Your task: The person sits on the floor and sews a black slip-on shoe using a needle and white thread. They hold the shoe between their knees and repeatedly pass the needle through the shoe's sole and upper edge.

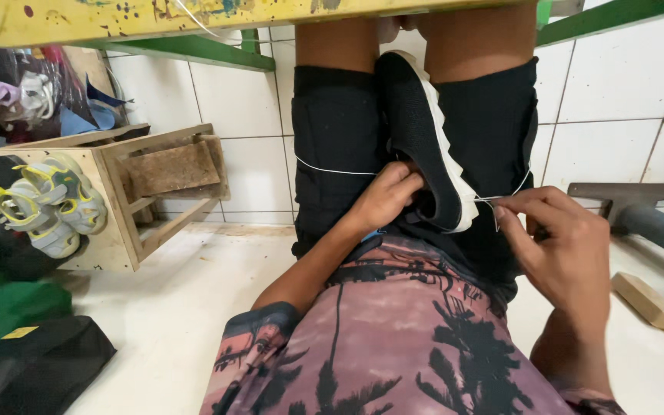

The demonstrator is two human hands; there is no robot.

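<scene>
Left hand: fingers curled closed, tucked into the opening of a black shoe and gripping its upper from inside. The shoe stands on edge between the person's knees, against the black shorts, its white ridged sole turned toward the right hand.

Right hand: closed in a pinch, thumb and forefinger meeting on a white thread just beside the sole's edge. Whether a needle sits in the pinch cannot be told. The thread runs taut leftward from the shoe across the left thigh; a second strand rises from the pinch toward the right thigh.

Surface and room: the person is seated over a white tiled floor, with a white tiled wall behind the legs. A paint-spotted yellow worktop on green framing spans the top of the view. A grey metal stand and a pale wooden block lie on the floor at right.

Containers: a small wooden stool lies tipped on its side at left, with a pair of grey-and-yellow sandals resting against it. A green bag and a black bag sit nearby; their contents cannot be seen.
</scene>
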